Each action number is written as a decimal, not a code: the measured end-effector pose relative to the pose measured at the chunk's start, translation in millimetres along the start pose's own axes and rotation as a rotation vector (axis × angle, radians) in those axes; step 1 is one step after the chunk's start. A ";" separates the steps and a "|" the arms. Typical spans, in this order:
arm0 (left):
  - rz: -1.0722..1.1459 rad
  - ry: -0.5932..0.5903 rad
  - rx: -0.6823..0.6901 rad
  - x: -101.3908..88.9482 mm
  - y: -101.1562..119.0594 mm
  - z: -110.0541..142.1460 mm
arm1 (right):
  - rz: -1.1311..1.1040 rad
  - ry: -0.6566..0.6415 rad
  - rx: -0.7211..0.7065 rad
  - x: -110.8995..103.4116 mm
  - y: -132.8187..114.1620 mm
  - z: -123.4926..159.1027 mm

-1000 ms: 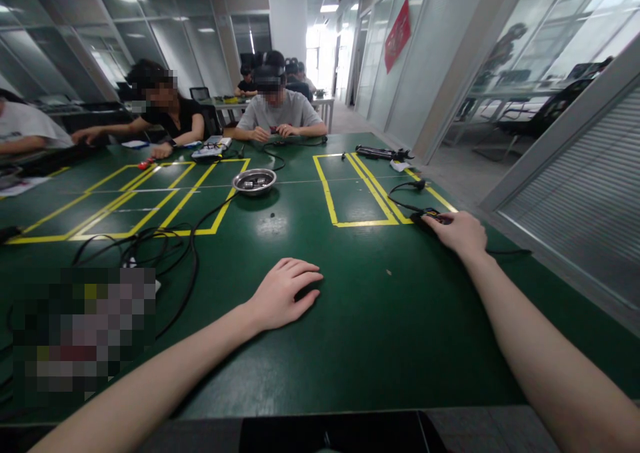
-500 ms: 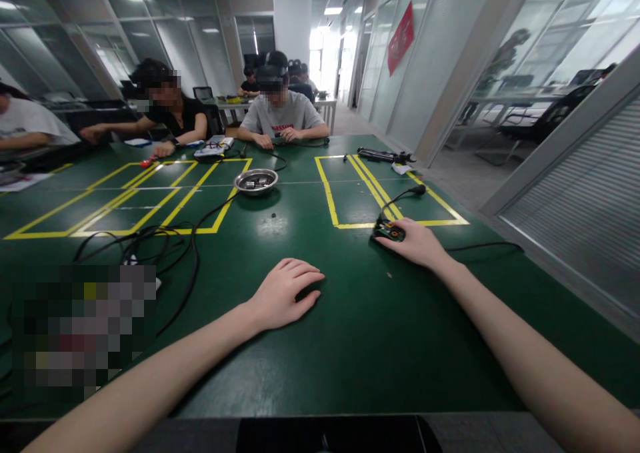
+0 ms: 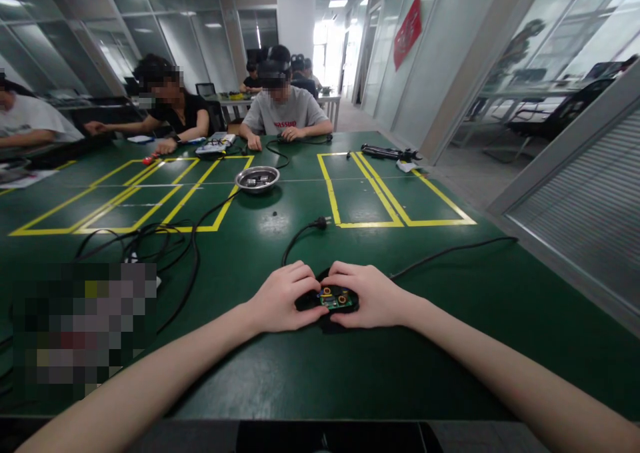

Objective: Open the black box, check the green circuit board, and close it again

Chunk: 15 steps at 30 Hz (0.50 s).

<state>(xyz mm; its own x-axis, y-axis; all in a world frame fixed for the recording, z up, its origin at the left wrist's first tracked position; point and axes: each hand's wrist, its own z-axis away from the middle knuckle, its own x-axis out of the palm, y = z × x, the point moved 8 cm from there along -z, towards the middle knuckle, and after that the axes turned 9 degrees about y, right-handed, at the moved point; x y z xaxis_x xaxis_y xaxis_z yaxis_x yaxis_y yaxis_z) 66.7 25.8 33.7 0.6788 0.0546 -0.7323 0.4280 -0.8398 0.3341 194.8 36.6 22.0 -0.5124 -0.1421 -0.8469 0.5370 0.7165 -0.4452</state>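
Note:
Near the front middle of the table (image 3: 300, 380), a green circuit board (image 3: 336, 298) with copper-coloured coils sits in a dark casing between my hands. My right hand (image 3: 373, 296) is closed on its right side, thumb in front and fingers behind. On the left side, my left hand (image 3: 287, 296) grips it too, fingertips almost meeting those of the right. A black cord with a two-pin plug (image 3: 321, 223) curves out behind my left hand. Another black cable (image 3: 455, 248) runs off to the right. My palms and fingers partly hide the casing.
A steel bowl (image 3: 275, 181) holding small metal parts stands ahead. Tangled black cables (image 3: 150, 240) lie at left beside a blurred-out area. Yellow tape (image 3: 435, 223) marks rectangles on the table. A folded black tripod-like item (image 3: 387, 152) lies at far right. Co-workers (image 3: 283, 110) sit opposite.
My right hand has brought the circuit board from the right toward me and to the left. My left hand has closed on it. The plug and cord moved left with it.

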 end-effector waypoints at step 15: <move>-0.082 0.025 -0.173 -1.2 -18.5 0.9 | 0.207 0.055 0.133 -2.2 16.0 -0.3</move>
<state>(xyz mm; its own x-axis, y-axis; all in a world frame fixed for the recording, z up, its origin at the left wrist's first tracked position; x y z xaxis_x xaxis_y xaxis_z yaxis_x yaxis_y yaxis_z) 57.5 40.8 27.9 0.6514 0.1341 -0.7468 0.5770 -0.7267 0.3727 204.4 48.6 16.8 -0.4161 0.0381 -0.9085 0.7157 0.6301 -0.3014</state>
